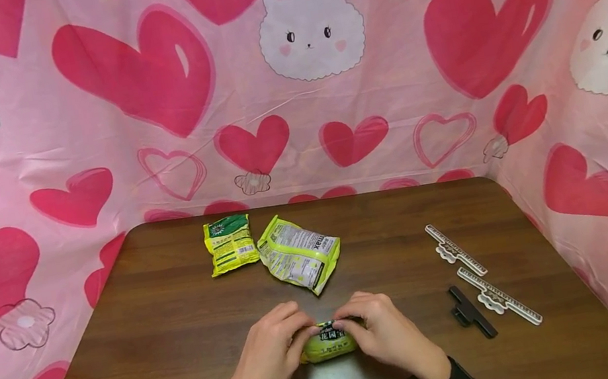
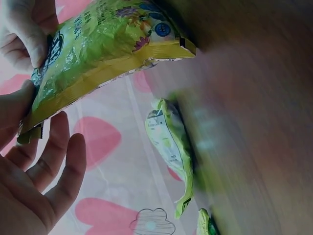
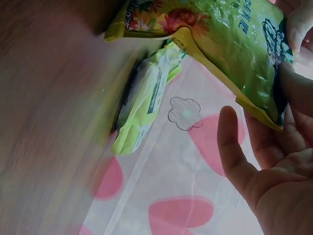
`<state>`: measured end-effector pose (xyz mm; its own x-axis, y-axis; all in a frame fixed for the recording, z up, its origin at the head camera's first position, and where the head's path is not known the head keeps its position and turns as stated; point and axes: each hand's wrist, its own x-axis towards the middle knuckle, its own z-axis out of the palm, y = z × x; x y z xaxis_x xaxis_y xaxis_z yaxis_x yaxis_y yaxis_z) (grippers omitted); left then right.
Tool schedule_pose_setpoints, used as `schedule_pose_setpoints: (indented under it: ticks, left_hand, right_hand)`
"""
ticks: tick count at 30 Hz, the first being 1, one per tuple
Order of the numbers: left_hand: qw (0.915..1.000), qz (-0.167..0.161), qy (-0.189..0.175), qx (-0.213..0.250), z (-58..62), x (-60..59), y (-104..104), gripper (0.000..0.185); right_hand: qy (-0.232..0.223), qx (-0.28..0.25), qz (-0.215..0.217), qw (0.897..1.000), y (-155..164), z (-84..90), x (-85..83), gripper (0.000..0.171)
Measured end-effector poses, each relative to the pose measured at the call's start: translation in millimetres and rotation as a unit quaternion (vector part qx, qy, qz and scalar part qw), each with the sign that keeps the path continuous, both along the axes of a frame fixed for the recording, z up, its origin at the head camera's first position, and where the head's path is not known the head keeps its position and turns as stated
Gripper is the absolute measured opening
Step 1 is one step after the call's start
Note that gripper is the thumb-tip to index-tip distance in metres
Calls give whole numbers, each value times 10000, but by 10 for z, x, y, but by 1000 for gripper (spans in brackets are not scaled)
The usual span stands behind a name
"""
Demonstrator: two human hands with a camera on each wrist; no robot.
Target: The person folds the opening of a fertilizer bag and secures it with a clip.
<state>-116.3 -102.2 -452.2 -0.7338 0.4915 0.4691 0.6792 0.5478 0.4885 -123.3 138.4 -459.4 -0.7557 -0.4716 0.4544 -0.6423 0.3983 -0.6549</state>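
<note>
A yellow-green snack bag [image 1: 330, 343] stands on the wooden table [image 1: 155, 348] near its front edge, and both hands pinch its top edge. My left hand [image 1: 295, 337] grips the left end and my right hand [image 1: 357, 325] grips the right end. In the left wrist view the bag [image 2: 102, 54] runs from my left hand [image 2: 41, 147] up to the right hand's fingers [image 2: 24, 34]. The right wrist view shows the bag [image 3: 220, 44] above my right hand [image 3: 266, 115], whose thumb presses on its printed top.
Two more yellow-green bags lie further back, a small flat one [image 1: 230, 243] and a crumpled one [image 1: 299, 254]. To the right lie two white sealing clips [image 1: 455, 249] [image 1: 498, 295] and a black clip [image 1: 472, 312]. Pink heart-and-bunny cloth [image 1: 327, 112] surrounds the table.
</note>
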Motion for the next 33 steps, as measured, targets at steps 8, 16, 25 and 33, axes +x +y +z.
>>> schedule_pose_setpoints:
  ticks: [8,16,25,33]
  left_hand:
    - [9997,161,-171,-42,-5,2,11,14]
    - [9996,261,134,30,-25,-18,21,15]
    - [9996,262,101,-9,-30,-23,19,14]
    - [9996,269,69,21,-37,-29,23,13]
  right_hand:
    - [52,-39,-118,9999,5,-11,8,7]
    - [-332,47,-413,9986,101,9,12,11]
    - [-229,-119,-253,9993,136,-19,-2,11]
    - [-542,275,-317,9977,183,27,11,11]
